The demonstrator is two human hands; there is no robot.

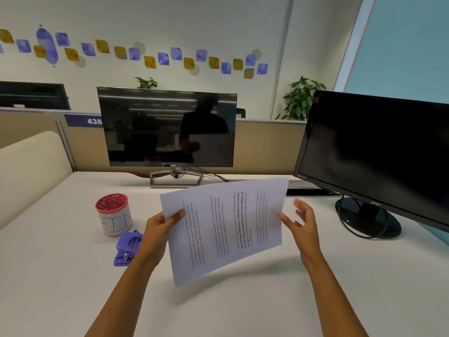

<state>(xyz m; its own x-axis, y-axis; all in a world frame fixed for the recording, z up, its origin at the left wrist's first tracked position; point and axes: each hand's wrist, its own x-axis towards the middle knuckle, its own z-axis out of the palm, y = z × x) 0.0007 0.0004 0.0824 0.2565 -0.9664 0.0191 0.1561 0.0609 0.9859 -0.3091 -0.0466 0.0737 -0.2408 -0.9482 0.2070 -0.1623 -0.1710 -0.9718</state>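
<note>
**Printed Sheet Held Up in Front of the Dell Monitor**

The broad white desk (73, 288) stretched out under and in front of the thin-framed black Dell monitor on its open silver foot (167, 127), which stood dark at the desk's back edge. Behind the Dell monitor ran a beige partition wall (267, 147). To the right of the Dell monitor, and nearer the camera, stood a bulkier black Acer monitor on a round black base (379, 152), its screen also dark and angled inward.

In front of the Dell monitor, slightly to its right, a white rectangular sheet of paper printed with lines of black text (226, 227) was up in the air, clear of the desk and tilted, with its shadow on the desktop below. The text ran sideways to the viewer. The left hand (160, 227) held the sheet at its left edge, with the thumb pressed on the top face and the fingers tucked behind. The right hand (303, 224) was spread wide and gripped nothing, just beside the sheet's right edge. Whether a fingertip touched the paper could not be told.

In front of the Dell monitor's left corner, a round white paper-wrapped pot with a red perforated rim (114, 215) stood on the desk. Just in front of the pot, beside the left wrist, lay a small purple plastic hole punch (127, 248).
</note>
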